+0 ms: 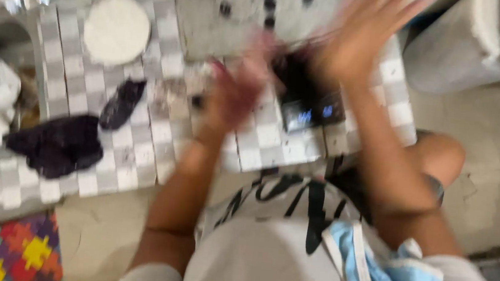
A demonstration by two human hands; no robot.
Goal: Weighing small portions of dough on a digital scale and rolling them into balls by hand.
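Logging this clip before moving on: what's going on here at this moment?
A person is at a grey-and-white checkered surface, both hands blurred. The left hand and right hand are raised above a small black digital scale with a lit display; whether either holds anything cannot be told. A round white disc and dark clumps lie to the left.

Off-white round disc (117, 29); two dark cloths (59, 144) on checked surface (138, 141); puzzle-pattern mat (3, 251) (multicoloured); grey bucket (451, 50).
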